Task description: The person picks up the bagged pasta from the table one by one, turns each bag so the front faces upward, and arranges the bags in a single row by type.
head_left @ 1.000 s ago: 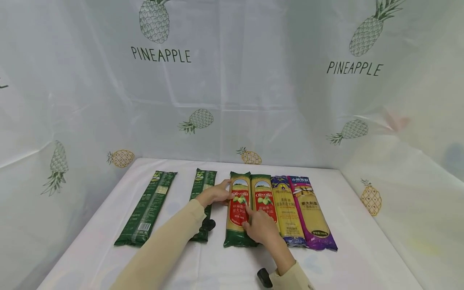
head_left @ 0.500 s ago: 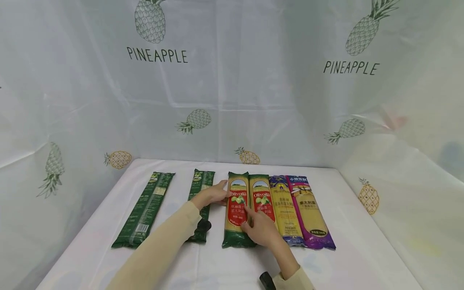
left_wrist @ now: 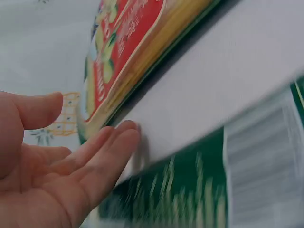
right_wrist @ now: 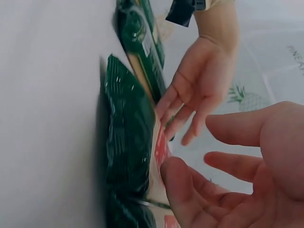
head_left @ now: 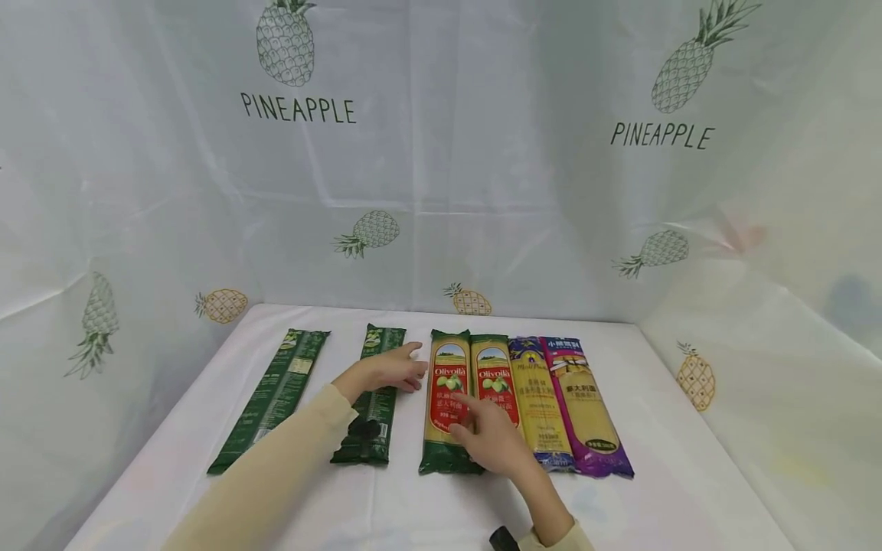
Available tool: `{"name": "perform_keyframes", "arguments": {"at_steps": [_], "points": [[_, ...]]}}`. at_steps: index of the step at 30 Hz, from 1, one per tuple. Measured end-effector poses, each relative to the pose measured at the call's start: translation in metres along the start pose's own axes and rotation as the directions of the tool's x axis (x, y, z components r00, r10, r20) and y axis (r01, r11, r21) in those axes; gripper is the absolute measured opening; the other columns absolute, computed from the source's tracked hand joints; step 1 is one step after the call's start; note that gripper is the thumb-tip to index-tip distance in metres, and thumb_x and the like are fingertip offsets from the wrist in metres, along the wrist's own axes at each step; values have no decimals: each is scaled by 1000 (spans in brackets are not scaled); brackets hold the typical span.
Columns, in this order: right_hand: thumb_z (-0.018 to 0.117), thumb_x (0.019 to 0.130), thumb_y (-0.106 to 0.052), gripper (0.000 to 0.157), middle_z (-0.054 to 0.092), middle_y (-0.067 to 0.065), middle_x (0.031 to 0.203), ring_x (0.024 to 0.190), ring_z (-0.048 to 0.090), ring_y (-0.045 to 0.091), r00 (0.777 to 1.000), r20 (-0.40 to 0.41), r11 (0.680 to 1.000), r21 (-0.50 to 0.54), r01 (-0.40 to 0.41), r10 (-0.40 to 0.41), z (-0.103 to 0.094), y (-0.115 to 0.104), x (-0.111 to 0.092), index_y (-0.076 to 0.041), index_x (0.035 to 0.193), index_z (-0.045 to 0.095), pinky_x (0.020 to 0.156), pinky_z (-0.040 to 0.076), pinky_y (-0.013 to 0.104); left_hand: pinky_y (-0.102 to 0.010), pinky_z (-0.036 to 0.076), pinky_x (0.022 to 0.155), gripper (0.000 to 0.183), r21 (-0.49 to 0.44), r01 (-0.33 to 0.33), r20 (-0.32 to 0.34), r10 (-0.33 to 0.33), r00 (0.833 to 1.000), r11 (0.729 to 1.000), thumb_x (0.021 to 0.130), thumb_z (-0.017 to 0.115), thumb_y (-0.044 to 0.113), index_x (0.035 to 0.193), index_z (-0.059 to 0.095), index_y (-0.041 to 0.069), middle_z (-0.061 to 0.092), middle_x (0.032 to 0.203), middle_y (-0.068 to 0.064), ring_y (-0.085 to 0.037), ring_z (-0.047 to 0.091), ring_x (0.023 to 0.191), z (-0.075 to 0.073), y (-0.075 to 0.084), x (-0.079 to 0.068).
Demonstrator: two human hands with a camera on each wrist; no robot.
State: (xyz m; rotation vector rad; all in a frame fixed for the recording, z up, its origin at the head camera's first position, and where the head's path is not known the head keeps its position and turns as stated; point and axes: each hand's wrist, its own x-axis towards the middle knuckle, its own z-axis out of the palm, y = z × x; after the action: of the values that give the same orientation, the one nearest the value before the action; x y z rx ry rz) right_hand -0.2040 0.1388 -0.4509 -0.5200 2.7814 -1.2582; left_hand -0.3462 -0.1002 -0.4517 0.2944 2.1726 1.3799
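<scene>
1. Lying face up near the middle of the table, the left-hand Olivoilà pasta packet (head_left: 443, 409) is the third of six from the left. Its green ends are crimped, and its red label shows green olives. Along its side in the left wrist view, long yellow strands show through the wrapper.
2. The right hand (head_left: 492, 436) is over the lower part of the two Olivoilà packets, index finger pointing across the first label, the other fingers loosely bent and grasping nothing. Whether a fingertip touches the wrapper, I cannot tell.
3. The left hand (head_left: 386, 371) spreads its relaxed fingers just beside that packet's left edge, also gripping nothing. It is above a dark green packet (head_left: 381, 405), which bears a barcode; its contents cannot be made out.
4. The second Olivoilà packet (head_left: 494, 375) lies close against the first on the right, with a matching label.
5. Beyond it lie a gold-and-blue packet (head_left: 543, 402) and, slanting outermost, a purple-edged pasta packet (head_left: 586, 402) with a golden front.
6. Well apart at far left, another dark green packet (head_left: 272, 394) lies tilted.
7. A white tablecloth (head_left: 427, 520) lies under all six; behind rises a pineapple-print backdrop (head_left: 475, 168).
</scene>
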Motion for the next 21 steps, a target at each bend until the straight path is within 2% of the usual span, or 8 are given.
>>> {"name": "perform_keyframes", "arguments": {"at_steps": [4,8,11,14,16,18,21], "points": [[73,103,-16,58,66,13,105,62,68,17,999,23,992,123,24,-27,7,-5,3,-4,156,52,57,57,27,-45,59,95,72,76,-80,-91,87,992,994,111,58,24,170,21,9,59,139,-26,-34,69,108,-21,1,-10],[73,102,-16,65,64,24,124,79,74,27,999,52,967,255,-5,-8,19,-15,7,-5,160,45,64,63,33,-50,55,98,65,159,-146,-221,179,959,976,111,59,23,168,30,12,63,133,-22,-40,67,112,-47,1,-22],[73,102,-19,72,59,27,130,85,75,31,997,75,946,324,-31,7,31,-23,13,-8,164,39,69,64,37,-53,53,95,65,244,-122,-309,196,931,962,110,60,26,167,31,13,63,132,-19,-42,66,113,-64,-3,-30],[74,101,-22,81,53,28,137,85,74,29,995,93,928,368,-61,28,46,-31,21,-9,167,31,72,64,38,-52,54,91,69,323,-63,-362,186,913,944,108,64,30,167,32,10,63,131,-21,-40,66,110,-75,-13,-33],[75,100,-23,86,49,28,141,84,73,27,994,102,925,371,-84,49,57,-35,26,-9,169,26,71,63,38,-50,54,87,71,368,-29,-376,177,909,929,107,65,31,166,32,7,64,129,-23,-37,67,105,-81,-23,-32],[77,98,-25,91,46,29,144,87,72,26,993,99,936,339,-98,68,67,-38,31,-7,169,23,73,62,41,-46,54,82,73,393,-6,-378,168,910,919,107,66,30,165,32,3,64,124,-24,-33,66,98,-85,-32,-31],[78,96,-29,95,45,31,146,105,70,33,993,83,964,244,-101,83,80,-43,38,-2,168,23,84,61,50,-42,52,76,76,402,31,-363,128,923,915,107,66,30,166,29,1,65,115,-23,-31,66,84,-89,-42,-30]]}}
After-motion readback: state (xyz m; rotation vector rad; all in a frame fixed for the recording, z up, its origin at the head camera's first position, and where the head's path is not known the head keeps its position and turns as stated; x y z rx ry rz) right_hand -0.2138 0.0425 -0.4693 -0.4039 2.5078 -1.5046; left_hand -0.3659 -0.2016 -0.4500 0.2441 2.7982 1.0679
